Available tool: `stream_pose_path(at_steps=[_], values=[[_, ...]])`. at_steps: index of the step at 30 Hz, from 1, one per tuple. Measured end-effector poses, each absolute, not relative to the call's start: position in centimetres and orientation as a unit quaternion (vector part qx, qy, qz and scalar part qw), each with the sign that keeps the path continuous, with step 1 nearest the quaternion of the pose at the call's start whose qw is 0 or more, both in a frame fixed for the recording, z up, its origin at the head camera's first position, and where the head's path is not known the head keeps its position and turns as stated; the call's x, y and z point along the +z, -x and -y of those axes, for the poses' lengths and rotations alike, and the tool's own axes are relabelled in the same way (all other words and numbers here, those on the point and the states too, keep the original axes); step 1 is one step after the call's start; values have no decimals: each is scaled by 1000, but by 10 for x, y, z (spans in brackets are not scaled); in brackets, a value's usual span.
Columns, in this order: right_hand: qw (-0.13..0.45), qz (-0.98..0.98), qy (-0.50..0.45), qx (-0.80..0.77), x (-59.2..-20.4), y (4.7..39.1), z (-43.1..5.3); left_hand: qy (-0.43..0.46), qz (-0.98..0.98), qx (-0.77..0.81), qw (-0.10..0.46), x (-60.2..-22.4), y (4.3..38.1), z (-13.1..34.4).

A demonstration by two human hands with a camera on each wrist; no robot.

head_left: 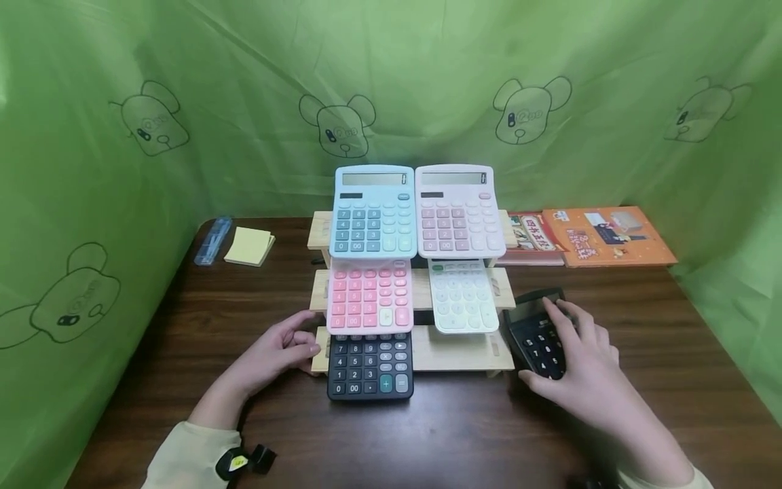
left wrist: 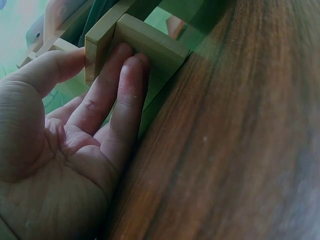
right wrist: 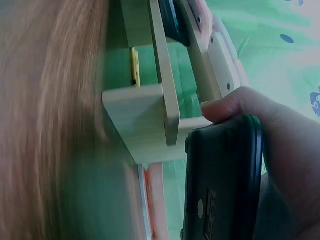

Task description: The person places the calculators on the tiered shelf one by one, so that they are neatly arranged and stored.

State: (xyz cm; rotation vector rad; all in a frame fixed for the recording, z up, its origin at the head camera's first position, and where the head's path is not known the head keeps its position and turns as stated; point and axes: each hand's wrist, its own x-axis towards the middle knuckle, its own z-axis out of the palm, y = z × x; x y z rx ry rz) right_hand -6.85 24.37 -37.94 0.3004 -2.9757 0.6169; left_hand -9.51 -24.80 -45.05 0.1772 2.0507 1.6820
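Observation:
A stepped wooden rack (head_left: 461,351) stands mid-table with calculators on its three steps. My left hand (head_left: 287,343) grips the left end of its lowest step, thumb (left wrist: 67,64) on the board's edge and fingers against the end support. My right hand (head_left: 580,360) holds a black calculator (head_left: 530,329) tilted beside the rack's right end; its back faces the right wrist view. Another black calculator (head_left: 370,367) rests on the lowest step's left side. Above are a pink calculator (head_left: 369,299) and a pale white-green one (head_left: 463,299). A blue calculator (head_left: 373,224) and a lilac one (head_left: 459,221) top the rack.
At the back left lie a yellow sticky-note pad (head_left: 249,246) and a translucent blue object (head_left: 213,241). Behind the rack's right end are an orange book (head_left: 611,238) and a red-covered book (head_left: 537,231). Green cloth (head_left: 427,68) encloses the table's back and sides.

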Motion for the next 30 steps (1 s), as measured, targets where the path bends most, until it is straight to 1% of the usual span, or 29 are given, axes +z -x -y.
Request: stream_pose_path(at_steps=[6, 11, 17, 21, 27, 30], values=[[57, 975, -104, 187, -381, 62, -238, -74, -748, 616, 238, -451, 94, 250], [46, 981, -97, 161, -377, 58, -238, -82, -745, 618, 239, -452, 95, 249], [33, 980, -120, 158, -375, 51, -229, -78, -745, 620, 235, -453, 95, 248], [40, 974, -133, 177, -375, 45, -221, -80, -744, 621, 235, -453, 95, 248], [70, 968, -147, 191, -377, 40, -212, -74, -746, 619, 236, -452, 95, 248], [69, 970, -143, 186, -377, 39, -210, -72, -747, 617, 236, -451, 95, 247]])
